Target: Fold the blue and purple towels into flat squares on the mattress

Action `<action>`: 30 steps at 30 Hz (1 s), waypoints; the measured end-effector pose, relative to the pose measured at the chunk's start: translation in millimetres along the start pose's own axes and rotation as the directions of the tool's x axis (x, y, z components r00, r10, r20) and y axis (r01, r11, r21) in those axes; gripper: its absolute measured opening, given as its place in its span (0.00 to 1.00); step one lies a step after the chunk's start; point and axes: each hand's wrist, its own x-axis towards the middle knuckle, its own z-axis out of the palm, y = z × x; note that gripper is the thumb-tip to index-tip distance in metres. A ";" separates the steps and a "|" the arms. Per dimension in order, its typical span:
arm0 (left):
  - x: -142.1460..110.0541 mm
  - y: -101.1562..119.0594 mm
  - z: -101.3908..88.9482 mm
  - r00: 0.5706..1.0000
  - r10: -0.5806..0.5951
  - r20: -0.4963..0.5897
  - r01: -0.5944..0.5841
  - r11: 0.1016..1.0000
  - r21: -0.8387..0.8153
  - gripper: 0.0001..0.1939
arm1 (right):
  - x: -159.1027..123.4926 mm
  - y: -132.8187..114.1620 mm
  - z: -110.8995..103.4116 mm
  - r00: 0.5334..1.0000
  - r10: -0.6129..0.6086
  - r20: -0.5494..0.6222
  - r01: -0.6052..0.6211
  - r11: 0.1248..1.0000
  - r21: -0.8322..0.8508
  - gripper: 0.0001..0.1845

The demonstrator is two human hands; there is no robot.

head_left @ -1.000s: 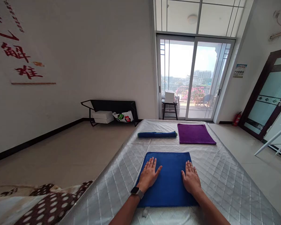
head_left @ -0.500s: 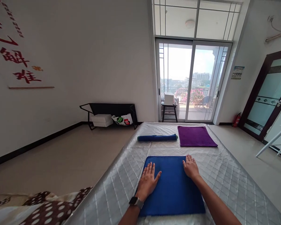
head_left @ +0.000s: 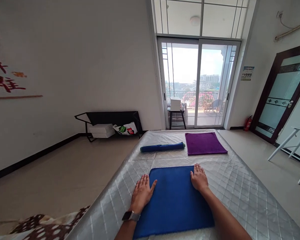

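Observation:
A blue towel lies flat on the silver quilted mattress in front of me. My left hand, with a watch on its wrist, rests flat at the towel's left edge, fingers straight and thumb out. At the far right corner, my right hand lies with fingers stretched along the towel's edge. Neither hand grips anything. Beyond the towel are a rolled blue towel and, to its right, a flat purple towel.
A patterned brown and cream blanket is at the lower left. Against the wall stands a black bench frame with white boxes and a printed bag. A white stool stands at the right, near a glass door.
My right hand has slid forward to the towel's far right corner. My left hand has shifted outward to the left edge. The camera view has turned slightly right.

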 end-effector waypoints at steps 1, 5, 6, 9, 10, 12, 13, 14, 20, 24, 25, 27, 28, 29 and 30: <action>0.4 6.0 -4.7 1.000 -0.002 -0.013 0.002 1.000 0.006 0.41 | 0.1 -0.1 0.3 1.000 0.001 -0.001 -0.001 1.000 0.005 0.35; 8.3 60.1 -22.4 0.987 0.157 -0.038 -0.159 0.986 -0.048 0.39 | 0.8 -0.2 1.7 1.000 0.000 -0.001 0.000 1.000 0.021 0.35; 11.6 78.6 -25.2 0.976 0.217 -0.029 -0.219 0.973 -0.078 0.38 | 0.8 -0.2 1.6 1.000 0.000 -0.003 0.000 1.000 0.023 0.35; 22.4 130.4 -27.7 0.933 0.360 0.005 -0.355 0.922 -0.154 0.35 | 0.4 -0.4 0.4 1.000 -0.001 -0.010 0.001 1.000 0.021 0.35; 25.6 143.0 -26.7 0.923 0.385 0.007 -0.378 0.911 -0.164 0.34 | 0.3 -0.5 0.0 1.000 -0.001 -0.011 0.001 1.000 0.018 0.35; 30.6 156.2 -22.9 0.917 0.399 -0.010 -0.395 0.904 -0.167 0.33 | 0.4 -0.5 -0.4 1.000 -0.001 -0.008 0.001 1.000 0.012 0.35; 32.3 156.0 -20.4 0.922 0.388 -0.019 -0.386 0.908 -0.162 0.33 | 0.6 -0.4 -0.4 1.000 -0.001 -0.006 0.001 1.000 0.010 0.35; 33.4 151.2 -17.8 0.930 0.367 -0.023 -0.366 0.917 -0.156 0.33 | 0.8 -0.2 -0.2 1.000 0.000 -0.005 0.000 1.000 0.010 0.35; 35.6 60.7 -5.0 0.989 0.143 0.043 -0.139 0.986 -0.090 0.37 | 1.0 0.0 0.2 1.000 0.001 0.004 -0.001 1.000 0.011 0.35; 37.7 14.7 -2.6 0.993 0.096 0.074 -0.090 0.992 -0.086 0.38 | -0.3 -0.7 -1.6 1.000 0.003 0.008 -0.003 1.000 0.018 0.35; 39.0 10.5 -3.1 0.991 0.110 0.079 -0.103 0.991 -0.087 0.39 | -0.6 -0.9 -2.1 1.000 0.005 0.008 -0.005 1.000 0.019 0.35; 42.7 9.0 -5.9 0.988 0.126 0.093 -0.119 0.990 -0.081 0.39 | -0.8 -1.3 -3.0 1.000 0.008 0.009 -0.008 1.000 0.015 0.35; 45.0 11.0 -8.3 0.988 0.113 0.101 -0.106 0.992 -0.073 0.40 | -0.7 -1.5 -3.4 1.000 0.009 0.009 -0.009 1.000 0.012 0.35; 47.3 14.8 -11.5 0.991 0.082 0.106 -0.076 0.995 -0.061 0.40 | -0.6 -1.6 -3.6 1.000 0.008 0.009 -0.008 1.000 0.008 0.35; 49.2 20.4 -15.3 0.994 0.039 0.103 -0.035 0.998 -0.047 0.40 | -0.3 -1.8 -3.6 1.000 0.007 0.010 -0.008 1.000 0.003 0.35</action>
